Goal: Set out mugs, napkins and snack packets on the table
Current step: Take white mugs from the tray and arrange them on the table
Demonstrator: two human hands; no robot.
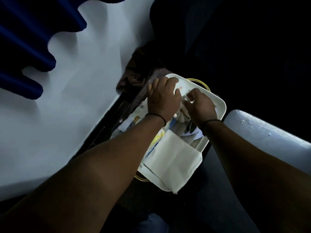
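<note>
A white tray [220,105] lies low in front of me, on something with a yellow rim. At its far end stands a white mug [182,87] with a small red mark. My left hand [162,96] curls round the mug's left side. Just to the right, my right hand [200,105] has its fingers bent over something small and pale; what it holds is hidden. A stack of white napkins [173,158] fills the near end of the tray. Snack packets [157,138], yellow and blue, lie along the tray's left side, partly under my left forearm.
A pale wall [80,98] rises on the left, with dark blue curtain folds [25,47] at the top left. A pale grey padded armrest [269,137] sits at the right. The surroundings of the tray are very dark.
</note>
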